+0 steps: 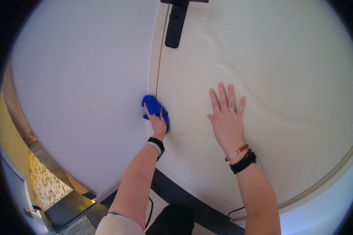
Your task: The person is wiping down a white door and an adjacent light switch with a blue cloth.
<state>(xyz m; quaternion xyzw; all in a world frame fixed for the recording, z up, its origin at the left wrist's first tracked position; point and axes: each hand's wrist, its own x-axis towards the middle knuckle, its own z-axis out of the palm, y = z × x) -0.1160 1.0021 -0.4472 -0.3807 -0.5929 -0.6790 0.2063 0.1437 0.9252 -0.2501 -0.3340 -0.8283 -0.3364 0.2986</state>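
My left hand [157, 122] grips a bunched blue cloth [153, 105] and presses it against the left edge of a cream panelled door [286, 70], where the door meets its frame [153, 66]. My right hand [226, 117] lies flat on the door face with fingers spread, holding nothing. It wears a ring, and the wrist carries a bead bracelet and a black band. A black band also sits on my left wrist. Part of the cloth is hidden under my left fingers.
A black door handle [175, 24] hangs at the top of the door. A white wall [82, 86] fills the left. Low down are a dark threshold strip [184, 196], a thin black cable [150, 211], and patterned flooring [47, 180] at lower left.
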